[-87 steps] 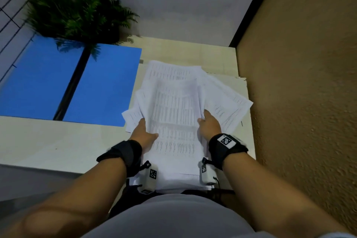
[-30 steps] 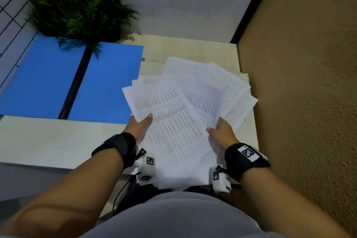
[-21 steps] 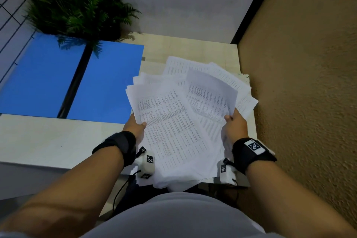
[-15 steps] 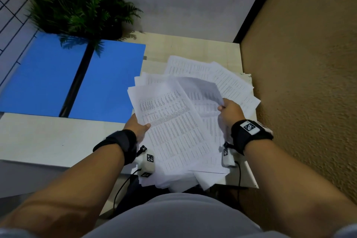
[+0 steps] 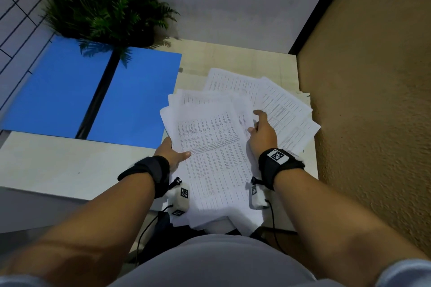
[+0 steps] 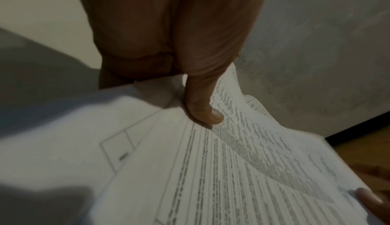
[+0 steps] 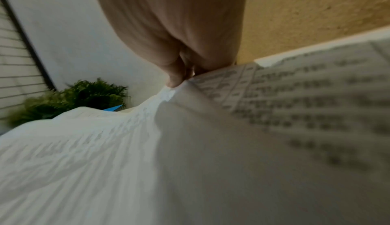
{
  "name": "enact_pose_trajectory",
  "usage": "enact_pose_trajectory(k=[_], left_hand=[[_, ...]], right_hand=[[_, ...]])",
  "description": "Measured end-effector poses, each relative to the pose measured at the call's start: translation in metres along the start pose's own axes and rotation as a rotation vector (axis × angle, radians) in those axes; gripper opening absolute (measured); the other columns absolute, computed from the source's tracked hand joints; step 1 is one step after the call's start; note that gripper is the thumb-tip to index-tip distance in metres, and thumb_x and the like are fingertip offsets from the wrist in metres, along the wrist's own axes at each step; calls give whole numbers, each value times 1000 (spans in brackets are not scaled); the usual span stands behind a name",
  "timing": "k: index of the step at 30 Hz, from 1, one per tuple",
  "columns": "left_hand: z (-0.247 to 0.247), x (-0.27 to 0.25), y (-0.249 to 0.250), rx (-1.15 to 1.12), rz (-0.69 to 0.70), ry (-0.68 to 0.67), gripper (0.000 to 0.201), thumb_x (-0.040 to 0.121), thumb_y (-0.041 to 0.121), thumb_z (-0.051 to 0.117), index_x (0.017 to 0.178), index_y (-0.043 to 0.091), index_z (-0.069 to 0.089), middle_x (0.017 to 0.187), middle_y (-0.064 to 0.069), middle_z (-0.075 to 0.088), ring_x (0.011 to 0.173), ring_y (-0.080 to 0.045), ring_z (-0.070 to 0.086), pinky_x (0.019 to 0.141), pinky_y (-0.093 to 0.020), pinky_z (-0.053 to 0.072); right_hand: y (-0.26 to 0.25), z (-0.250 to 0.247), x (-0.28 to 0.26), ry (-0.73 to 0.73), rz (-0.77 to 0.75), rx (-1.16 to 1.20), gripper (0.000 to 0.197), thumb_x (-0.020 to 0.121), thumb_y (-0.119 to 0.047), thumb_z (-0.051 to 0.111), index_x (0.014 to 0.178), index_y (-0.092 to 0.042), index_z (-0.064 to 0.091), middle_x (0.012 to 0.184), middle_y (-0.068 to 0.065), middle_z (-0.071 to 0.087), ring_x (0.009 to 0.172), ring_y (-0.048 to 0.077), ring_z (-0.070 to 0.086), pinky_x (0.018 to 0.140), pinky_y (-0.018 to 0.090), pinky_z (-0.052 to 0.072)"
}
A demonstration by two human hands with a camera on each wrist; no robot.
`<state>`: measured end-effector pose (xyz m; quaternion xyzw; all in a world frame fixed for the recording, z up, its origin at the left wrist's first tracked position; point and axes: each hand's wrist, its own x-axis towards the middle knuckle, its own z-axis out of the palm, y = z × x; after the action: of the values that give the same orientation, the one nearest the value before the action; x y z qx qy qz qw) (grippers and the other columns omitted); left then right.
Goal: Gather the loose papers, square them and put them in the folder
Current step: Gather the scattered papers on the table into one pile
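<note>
Several printed white papers (image 5: pixel 210 158) lie fanned on the right part of the table, and their near ends hang over its front edge. My left hand (image 5: pixel 171 152) grips the left edge of the top bundle, thumb (image 6: pixel 202 110) on the printed face and fingers underneath. Over the middle of the fan, my right hand (image 5: pixel 261 131) reaches forward with one finger stretched out. At a raised sheet edge (image 7: pixel 168 98), its thumb (image 7: pixel 174 81) pinches the paper. The blue folder (image 5: pixel 58 91) lies open and flat to the left, and the bundle's left corner overlaps its right edge.
A green potted plant (image 5: pixel 105 11) stands at the back, over the folder's black spine (image 5: pixel 100 93). A rough tan wall (image 5: pixel 373 100) runs close along the table's right side. Pale tabletop (image 5: pixel 58 165) shows in front of the folder.
The right hand, which had lifted a sheet over the bundle, has moved forward onto the fanned sheets farther back. The left hand has kept its grip on the left edge.
</note>
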<state>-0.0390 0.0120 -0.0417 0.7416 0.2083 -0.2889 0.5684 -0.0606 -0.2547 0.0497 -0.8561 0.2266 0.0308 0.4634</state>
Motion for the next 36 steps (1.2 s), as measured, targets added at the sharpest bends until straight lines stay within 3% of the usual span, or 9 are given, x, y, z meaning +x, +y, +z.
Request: enact_pose_trajectory(k=[6, 11, 13, 16, 21, 23, 27, 30, 36], left_hand=[[2, 0, 3, 117, 12, 15, 64, 79, 15, 80, 137, 20, 53, 132, 0, 64, 123, -26, 58, 108, -47, 44], [7, -6, 6, 140, -4, 97, 56, 90, 21, 70, 141, 13, 47, 138, -7, 59, 129, -31, 54, 108, -43, 43], [11, -12, 10, 175, -58, 148, 46, 100, 22, 56, 142, 8, 43, 140, -9, 54, 130, -33, 51, 107, -40, 42], [14, -17, 12, 201, -69, 173, 37, 103, 18, 47, 137, 5, 43, 140, -13, 53, 127, -33, 52, 104, -38, 42], [13, -18, 10, 138, -75, 168, 30, 102, 19, 47, 130, 9, 45, 136, -11, 55, 121, -33, 55, 107, -45, 44], [14, -20, 11, 107, -91, 153, 26, 102, 22, 46, 126, 10, 45, 133, -14, 56, 118, -34, 57, 105, -51, 45], [15, -30, 22, 201, -113, 127, 41, 104, 27, 43, 138, 6, 37, 137, -17, 52, 126, -39, 52, 106, -49, 44], [14, -34, 25, 214, -108, 117, 47, 103, 30, 44, 144, 8, 33, 142, -16, 50, 127, -37, 51, 107, -50, 42], [15, -39, 25, 172, -141, 99, 40, 102, 32, 47, 134, 11, 38, 136, -27, 53, 129, -47, 49, 105, -57, 41]], right_hand=[[-2, 6, 8, -205, 105, 0, 41, 100, -13, 50, 140, -14, 51, 140, 7, 54, 133, 24, 48, 108, 26, 33], [9, -29, 3, -366, 105, -55, 65, 89, 16, 42, 138, -26, 50, 92, -10, 49, 90, 3, 54, 67, 6, 44], [14, -34, -4, -269, 65, -39, 76, 80, 26, 32, 130, -25, 58, 89, -13, 47, 86, -1, 49, 66, 3, 43], [18, -29, -14, -54, -16, 92, 67, 73, 29, 25, 122, -4, 56, 108, -16, 61, 120, 9, 52, 103, 17, 33], [35, -34, -20, 280, -183, -120, 75, 74, 27, 36, 133, -15, 56, 111, -3, 47, 109, 14, 47, 98, 20, 34], [41, -33, -21, 136, -149, -125, 79, 71, 29, 35, 131, -16, 59, 110, -4, 46, 108, 13, 49, 100, 16, 36], [46, -17, -24, -18, -272, -370, 53, 73, 18, 48, 100, -21, 71, 87, -3, 44, 82, 17, 48, 59, 9, 29], [25, -13, -22, 117, -160, -231, 19, 81, -2, 52, 81, -20, 50, 89, -4, 42, 82, 20, 50, 66, 22, 42], [17, -21, -16, 194, -39, 24, 37, 85, 10, 45, 96, -22, 59, 104, 1, 43, 101, 26, 53, 85, 31, 48]])
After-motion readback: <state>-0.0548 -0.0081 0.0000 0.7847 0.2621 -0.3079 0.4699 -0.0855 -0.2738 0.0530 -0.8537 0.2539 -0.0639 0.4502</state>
